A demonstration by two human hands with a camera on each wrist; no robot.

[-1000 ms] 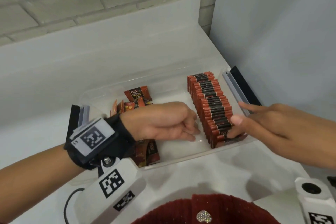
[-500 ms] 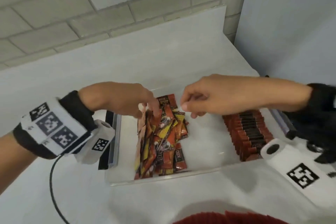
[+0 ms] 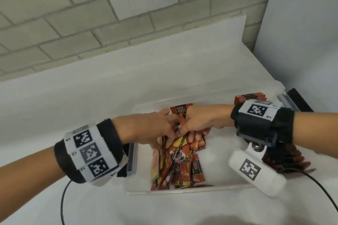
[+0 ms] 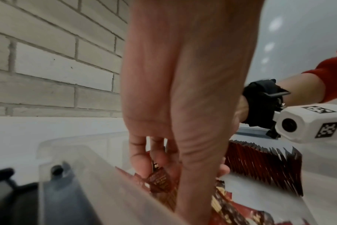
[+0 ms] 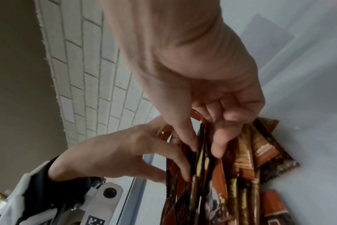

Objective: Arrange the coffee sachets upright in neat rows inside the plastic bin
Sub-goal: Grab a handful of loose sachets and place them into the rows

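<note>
the right hand (image 5: 212, 97) has its thumb and forefinger curled down into the loose sachets (image 3: 180, 160), pinching the top edges of a few that stand on end; the other fingers (image 5: 221, 141) are bent in beside them. the left hand (image 5: 125, 153) meets it from the other side, fingers spread and hooked over the same bundle, fingertips pressed on the sachet edges, thumb underneath. in the left wrist view its fingers (image 4: 138, 158) curl round a dark brown sachet, so both hands grip the pile at the same spot, knuckles nearly touching in the head view.

the loose sachets, red, brown and yellow, lie jumbled in the left part of the clear bin (image 3: 228, 188), some on edge, some flat, and 1 with a black label stands up just behind the hands. at the right side of the bin a row (image 4: 264, 166) of dark red sachets stands upright, packed close, running from the far wall toward the near wall; the right forearm and its wrist camera (image 3: 256, 170) hide much of it in the head view. bare bin floor lies between the pile and the row.

the bin sits on a white bench (image 3: 91, 97) with grey and black latches at its left and right ends. a pale brick wall (image 3: 91, 23) rises behind. each wrist wears a black band with white marker tags, and a black cable (image 3: 63, 197) trails from the left one.
</note>
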